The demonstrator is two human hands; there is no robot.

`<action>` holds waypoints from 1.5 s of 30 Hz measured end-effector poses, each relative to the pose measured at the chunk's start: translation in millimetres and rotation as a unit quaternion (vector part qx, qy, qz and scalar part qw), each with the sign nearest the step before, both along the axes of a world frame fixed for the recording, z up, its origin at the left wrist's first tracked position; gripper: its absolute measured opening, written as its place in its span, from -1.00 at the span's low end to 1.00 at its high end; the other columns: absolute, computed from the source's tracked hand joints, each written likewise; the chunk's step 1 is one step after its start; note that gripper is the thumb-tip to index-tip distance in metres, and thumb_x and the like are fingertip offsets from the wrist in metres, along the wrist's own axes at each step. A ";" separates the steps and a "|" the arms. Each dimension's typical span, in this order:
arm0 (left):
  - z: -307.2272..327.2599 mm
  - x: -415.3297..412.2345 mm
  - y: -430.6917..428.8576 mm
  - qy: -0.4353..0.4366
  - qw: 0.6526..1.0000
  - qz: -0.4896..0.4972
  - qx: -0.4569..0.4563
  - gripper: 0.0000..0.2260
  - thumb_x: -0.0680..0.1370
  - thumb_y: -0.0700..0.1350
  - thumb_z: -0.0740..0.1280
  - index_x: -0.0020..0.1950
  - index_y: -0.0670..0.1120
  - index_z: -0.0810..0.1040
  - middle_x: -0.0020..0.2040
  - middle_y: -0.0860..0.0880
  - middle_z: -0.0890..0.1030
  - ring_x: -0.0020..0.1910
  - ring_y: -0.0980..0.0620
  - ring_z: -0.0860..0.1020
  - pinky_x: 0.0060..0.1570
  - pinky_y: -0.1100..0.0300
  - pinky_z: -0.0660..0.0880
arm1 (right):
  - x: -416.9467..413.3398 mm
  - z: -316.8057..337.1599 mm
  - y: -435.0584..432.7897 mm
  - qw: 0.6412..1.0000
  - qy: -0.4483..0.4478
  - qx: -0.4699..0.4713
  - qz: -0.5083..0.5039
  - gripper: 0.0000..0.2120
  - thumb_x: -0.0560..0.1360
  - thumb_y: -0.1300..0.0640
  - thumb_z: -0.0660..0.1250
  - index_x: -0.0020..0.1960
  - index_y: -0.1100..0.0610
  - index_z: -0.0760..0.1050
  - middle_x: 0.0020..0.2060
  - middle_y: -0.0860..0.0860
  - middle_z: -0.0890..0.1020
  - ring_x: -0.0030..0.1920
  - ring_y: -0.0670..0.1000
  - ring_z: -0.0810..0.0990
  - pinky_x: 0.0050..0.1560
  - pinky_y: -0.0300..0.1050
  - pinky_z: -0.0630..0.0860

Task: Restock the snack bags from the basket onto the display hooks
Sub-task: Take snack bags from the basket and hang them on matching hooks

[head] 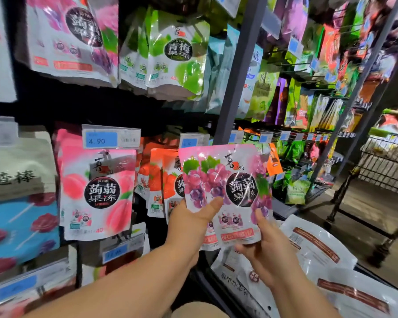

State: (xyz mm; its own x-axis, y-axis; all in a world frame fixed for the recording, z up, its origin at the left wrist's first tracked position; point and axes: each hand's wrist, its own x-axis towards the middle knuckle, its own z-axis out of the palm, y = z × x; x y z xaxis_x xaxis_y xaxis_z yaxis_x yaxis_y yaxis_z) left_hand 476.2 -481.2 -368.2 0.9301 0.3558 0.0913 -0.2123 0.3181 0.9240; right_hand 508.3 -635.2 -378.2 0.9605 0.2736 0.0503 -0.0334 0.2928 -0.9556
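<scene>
Both my hands hold up purple grape jelly bags (228,187) in front of the display. My left hand (193,221) grips the lower left part, thumb across the front of the bags. My right hand (269,246) grips the bottom right corner, thumb on the front. At least two grape bags overlap in this hold. Below them, white snack bags (317,253) lie backs up in the basket (216,288), whose dark rim shows at the bottom. Matching grape bags (78,35) hang on hooks at the top left.
Peach jelly bags (99,193) hang at centre left under a 4.90 price tag (110,138), strawberry bags (163,180) beside them, green plum bags (175,53) above. A grey upright post (239,70) divides the racks. A wire cart (386,164) stands at the right on the floor.
</scene>
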 end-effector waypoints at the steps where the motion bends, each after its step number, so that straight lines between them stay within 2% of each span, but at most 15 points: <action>1: 6.0 -4.2 2.3 0.006 1.000 0.011 0.003 -0.76 0.37 0.04 0.54 -0.02 0.05 0.63 -0.11 0.05 0.72 -0.07 0.00 0.68 0.12 -0.06 0.57 | -1.8 5.1 5.1 1.000 -0.005 -0.019 0.002 -0.41 0.40 -0.21 0.32 0.36 0.03 0.41 0.06 0.14 0.71 -0.04 0.16 0.71 -0.07 0.15 0.63; 3: 10.6 -7.5 10.8 0.000 0.999 0.033 -0.015 -0.79 0.41 -0.03 0.54 0.01 -0.01 0.66 -0.11 0.00 0.74 -0.08 -0.07 0.71 0.00 -0.07 0.63 | -6.7 17.3 14.5 0.997 -0.019 -0.068 -0.005 -0.53 0.44 -0.18 0.27 0.28 0.00 0.43 -0.05 0.11 0.73 -0.24 0.05 0.71 -0.40 -0.09 0.56; 4: 13.8 -9.3 15.3 -0.005 0.999 0.043 -0.023 -0.79 0.42 -0.04 0.54 0.02 -0.02 0.66 -0.10 -0.01 0.74 -0.09 -0.08 0.71 -0.03 -0.07 0.64 | -8.4 23.7 18.0 0.995 -0.032 -0.099 -0.003 -0.57 0.46 -0.18 0.29 0.26 0.00 0.45 -0.09 0.09 0.73 -0.29 -0.01 0.69 -0.44 -0.15 0.52; 6: 24.2 -14.0 25.5 -0.009 0.997 0.065 -0.031 -0.61 0.34 0.11 0.58 0.09 0.00 0.66 -0.04 -0.02 0.73 -0.04 -0.10 0.70 0.03 -0.13 0.62 | -13.6 40.1 26.3 0.986 -0.060 -0.155 0.012 -0.59 0.48 -0.13 0.39 0.25 0.02 0.48 -0.09 0.04 0.74 -0.28 -0.09 0.68 -0.41 -0.21 0.50; 8: 31.5 -15.8 36.5 -0.015 0.995 0.090 -0.026 -0.37 0.17 0.31 0.60 0.13 0.04 0.64 0.02 0.00 0.72 0.02 -0.12 0.68 0.08 -0.16 0.58 | -15.6 55.2 31.9 0.978 -0.086 -0.190 0.021 -0.42 0.29 -0.12 0.58 0.23 0.02 0.52 0.02 0.03 0.72 -0.12 -0.08 0.69 -0.26 -0.18 0.52; 11: 43.4 -24.3 53.0 -0.017 0.992 0.122 -0.022 -0.68 0.35 0.10 0.58 0.02 0.02 0.65 -0.05 0.00 0.73 -0.05 -0.06 0.69 0.02 -0.06 0.61 | -15.3 71.1 42.6 0.967 -0.135 -0.215 0.016 -0.38 0.10 -0.06 0.70 0.09 -0.06 0.56 -0.03 0.00 0.72 -0.10 -0.01 0.71 -0.17 -0.10 0.56; 13: 50.0 -28.8 63.4 -0.018 0.990 0.141 -0.017 -0.68 0.35 0.07 0.58 0.02 -0.03 0.66 -0.10 -0.02 0.73 -0.10 -0.08 0.69 -0.02 -0.07 0.63 | -18.3 79.1 54.6 0.961 -0.156 -0.225 0.036 -0.32 0.07 -0.07 0.67 0.13 -0.08 0.50 -0.07 -0.03 0.72 -0.13 -0.05 0.71 -0.24 -0.14 0.56; 16: 62.1 -33.6 80.6 -0.026 0.986 0.166 -0.005 -0.66 0.37 0.04 0.57 0.06 -0.07 0.65 -0.09 -0.04 0.72 -0.09 -0.14 0.69 0.00 -0.18 0.62 | -23.6 89.7 74.0 0.957 -0.184 -0.214 0.070 -0.24 0.06 -0.02 0.68 0.20 -0.06 0.44 -0.03 -0.01 0.71 -0.09 -0.02 0.71 -0.26 -0.18 0.58; 21: 87.4 -44.0 110.5 -0.058 0.983 0.172 0.019 -0.79 0.43 -0.05 0.54 0.03 -0.01 0.65 -0.08 -0.04 0.73 -0.11 -0.12 0.70 -0.04 -0.19 0.63 | -22.6 107.4 106.2 0.959 -0.214 -0.168 0.083 -0.21 0.11 0.05 0.69 0.27 0.02 0.45 0.06 0.05 0.71 0.04 0.10 0.71 0.09 0.21 0.62; 26: 106.4 -58.9 141.8 -0.090 0.976 0.189 0.054 -0.66 0.38 0.08 0.55 0.10 0.03 0.65 -0.04 0.03 0.73 -0.03 -0.06 0.69 0.05 -0.12 0.61 | -26.7 123.6 140.1 0.958 -0.244 -0.110 0.102 -0.45 0.31 0.35 0.56 0.16 -0.02 0.45 -0.07 -0.07 0.72 -0.10 -0.12 0.71 -0.21 -0.30 0.58; 32: 126.4 -74.0 179.3 -0.095 0.966 0.236 0.052 -0.66 0.35 0.15 0.55 0.05 0.05 0.66 -0.08 0.02 0.73 -0.06 -0.08 0.70 0.02 -0.17 0.62 | -21.7 141.8 189.0 0.952 -0.264 -0.083 0.128 -0.38 0.36 0.35 0.55 0.28 0.01 0.37 -0.02 0.07 0.64 -0.26 -0.18 0.66 -0.35 -0.32 0.53; 36: 135.8 -79.8 202.0 -0.088 0.958 0.268 0.051 -0.83 0.46 0.03 0.51 -0.02 0.02 0.64 -0.11 -0.02 0.73 -0.10 -0.10 0.69 0.00 -0.11 0.63 | -15.8 150.9 211.1 0.956 -0.262 -0.057 0.119 -0.28 0.19 0.14 0.61 0.26 -0.07 0.38 0.06 0.07 0.67 0.03 0.07 0.70 -0.13 -0.08 0.60; 39: 141.8 -84.3 214.0 -0.088 0.953 0.287 0.049 -0.87 0.49 0.01 0.48 -0.07 -0.01 0.61 -0.18 0.00 0.68 -0.17 -0.05 0.66 -0.15 0.10 0.60 | -11.7 165.3 217.0 0.957 -0.269 -0.041 0.102 -0.39 0.33 0.21 0.60 0.19 -0.09 0.33 0.00 -0.03 0.62 -0.02 0.03 0.67 -0.21 -0.17 0.60; 42: 148.3 -84.8 224.3 -0.089 0.952 0.288 0.062 -0.82 0.46 0.08 0.50 -0.09 0.02 0.61 -0.14 -0.01 0.70 -0.11 -0.10 0.67 -0.02 -0.04 0.62 | -6.9 183.7 220.9 0.954 -0.280 -0.040 0.094 -0.47 0.48 0.24 0.47 0.20 -0.10 0.20 -0.06 -0.16 0.51 -0.12 -0.14 0.57 -0.34 -0.39 0.50; 45: 156.1 -83.0 233.0 -0.095 0.952 0.283 0.066 -0.67 0.35 0.15 0.53 -0.02 -0.01 0.65 -0.12 -0.06 0.73 -0.09 -0.17 0.69 0.01 -0.25 0.60 | 2.2 199.3 230.1 0.952 -0.290 -0.045 0.091 -0.45 0.48 0.22 0.47 0.28 -0.10 0.23 0.05 -0.05 0.60 -0.05 -0.06 0.65 -0.21 -0.24 0.52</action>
